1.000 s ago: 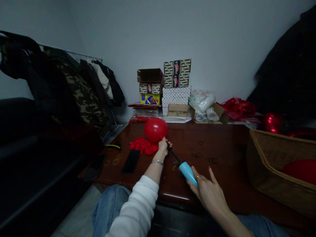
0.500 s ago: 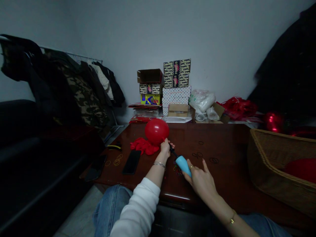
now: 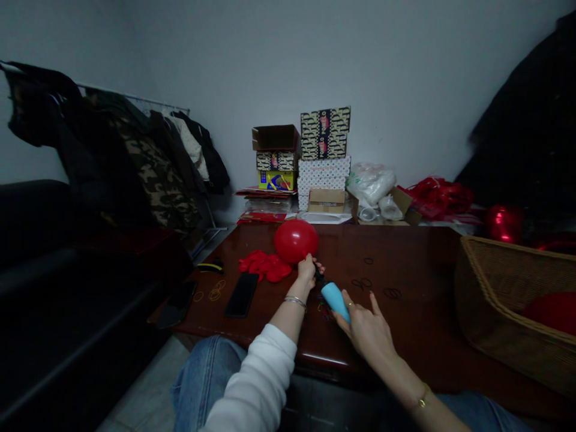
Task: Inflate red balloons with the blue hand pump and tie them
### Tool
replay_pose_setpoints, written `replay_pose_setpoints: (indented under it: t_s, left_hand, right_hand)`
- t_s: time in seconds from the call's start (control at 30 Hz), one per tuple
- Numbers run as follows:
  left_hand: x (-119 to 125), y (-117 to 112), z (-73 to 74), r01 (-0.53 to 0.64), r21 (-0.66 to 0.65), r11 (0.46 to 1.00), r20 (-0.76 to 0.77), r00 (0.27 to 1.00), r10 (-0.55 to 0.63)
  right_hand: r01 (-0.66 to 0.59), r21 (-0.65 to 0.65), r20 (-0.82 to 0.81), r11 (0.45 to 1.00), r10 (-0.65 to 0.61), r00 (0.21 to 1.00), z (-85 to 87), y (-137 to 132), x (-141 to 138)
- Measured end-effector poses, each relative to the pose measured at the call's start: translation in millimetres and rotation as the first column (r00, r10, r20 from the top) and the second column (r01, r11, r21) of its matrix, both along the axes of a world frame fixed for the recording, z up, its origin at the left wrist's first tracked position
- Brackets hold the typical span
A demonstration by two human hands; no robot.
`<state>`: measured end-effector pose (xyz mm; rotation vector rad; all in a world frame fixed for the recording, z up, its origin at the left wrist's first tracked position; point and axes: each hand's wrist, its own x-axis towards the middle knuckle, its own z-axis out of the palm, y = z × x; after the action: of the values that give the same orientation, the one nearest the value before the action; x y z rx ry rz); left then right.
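A partly inflated red balloon point(image 3: 296, 241) is above the table's middle, its neck pinched in my left hand point(image 3: 308, 270) at the black end of a hand pump. My right hand point(image 3: 369, 327) is closed around the pump's light blue body point(image 3: 335, 301), with one finger stretched out. Between my hands a short black stretch of the pump shows; the nozzle itself is hidden by my left fingers. Limp red balloons point(image 3: 265, 266) lie in a pile left of my left hand. Under the pump are small coloured bits, too dim to make out.
Black phone point(image 3: 242, 294), dark flat object point(image 3: 177, 305), yellow bands point(image 3: 216, 291) and black bands point(image 3: 362, 283) lie on the brown table point(image 3: 423, 288). At right stands a wicker basket point(image 3: 490, 300) with something red inside. Stacked boxes point(image 3: 324, 174) stand behind the table.
My left hand and the balloon have moved a little right, closer to the blue pump body. Less of the black shaft shows between them. My right hand keeps its grip.
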<state>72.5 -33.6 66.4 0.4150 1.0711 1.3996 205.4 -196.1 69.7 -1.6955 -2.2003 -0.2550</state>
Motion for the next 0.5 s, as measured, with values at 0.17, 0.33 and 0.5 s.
replay_pose_setpoints:
  t_s: [0.17, 0.33, 0.5]
  left_hand:
    - [-6.3, 4.7, 3.7, 0.007, 0.013, 1.0, -0.046, 0.999, -0.007]
    - [-12.4, 9.3, 7.9, -0.013, 0.014, 1.0, -0.042, 0.999, 0.014]
    - [-13.4, 9.6, 8.1, -0.031, 0.018, 0.999, -0.048, 0.998, 0.032]
  right_hand:
    - [-0.039, 0.016, -0.016, 0.999, 0.039, 0.999, -6.0, -18.2, 18.5]
    - [-0.057, 0.013, -0.041, 0.998, 0.058, 0.998, -8.8, -29.2, 27.7]
    - [-0.031, 0.005, -0.022, 0.999, 0.031, 0.999, -3.4, -26.9, 22.7]
